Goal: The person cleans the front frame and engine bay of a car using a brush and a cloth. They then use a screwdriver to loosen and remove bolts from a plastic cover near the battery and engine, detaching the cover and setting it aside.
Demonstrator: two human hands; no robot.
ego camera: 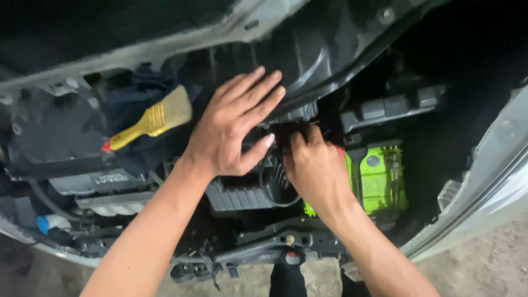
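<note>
- Under a raised bonnet, the head view looked down into a crowded car engine bay (330, 60), dim and dusty, with painted metal body edges framing it top left and right.
- Bare concrete ground showed along the bottom right, beyond the front crossmember (286, 242).
- The left hand (234, 124) lay flat, fingers spread and released, palm pressed on the dark moulded plastic cover near the middle of the bay, thumb reaching down toward the right hand.
- The right hand (313, 165) was curled, fingertips pinched on a small part just under the cover's edge; what it gripped was hidden by the fingers.
- Just below both hands sat a black ribbed air filter housing (242, 192), with a corrugated hose beside it.
- A bright green battery (379, 179), boxy and glossy, stood right of the right hand, close beside the wrist.
- A paintbrush (148, 121) with pale bristles, a yellow handle and a red tip rested on a dark blue cloth (132, 93), left of the left hand and apart from it.
- Room to move was tight: parts crowded all sides of the hands.
</note>
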